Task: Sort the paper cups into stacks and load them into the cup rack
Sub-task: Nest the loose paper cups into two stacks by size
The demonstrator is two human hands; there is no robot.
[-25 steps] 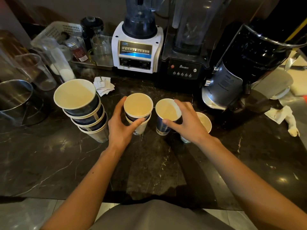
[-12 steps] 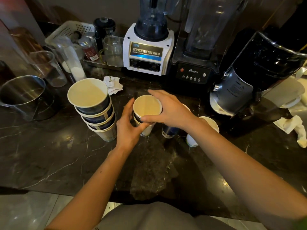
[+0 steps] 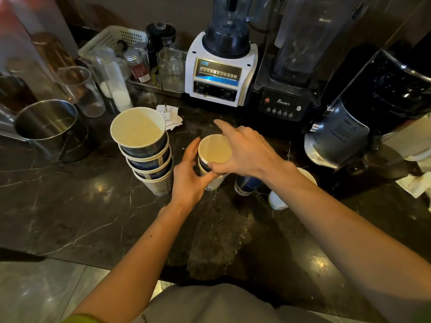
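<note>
A short stack of small paper cups (image 3: pixel 214 149) stands mid-counter. My left hand (image 3: pixel 190 177) is curled round its lower cup from the left. My right hand (image 3: pixel 245 150) pinches the rim of the top cup, thumb in front, forefinger stretched over the far rim. To the left leans a taller stack of several wide cups (image 3: pixel 144 150) with dark blue sides. Behind my right wrist stand a blue cup (image 3: pixel 246 185) and a white cup (image 3: pixel 278 201), both partly hidden.
Two blenders (image 3: pixel 221 73) (image 3: pixel 286 89) and a dark grinder (image 3: pixel 363 117) line the back of the black marble counter (image 3: pixel 81 206). A steel pot (image 3: pixel 50 129), clear measuring cups (image 3: pixel 81 89) and a white basket (image 3: pixel 109 40) crowd the back left. Crumpled receipts (image 3: pixel 170 115) lie behind the wide stack.
My right hand left the blue cup and came over to the top cup of the small stack, which it now pinches. My left hand stayed on that stack. The camera moved closer.
</note>
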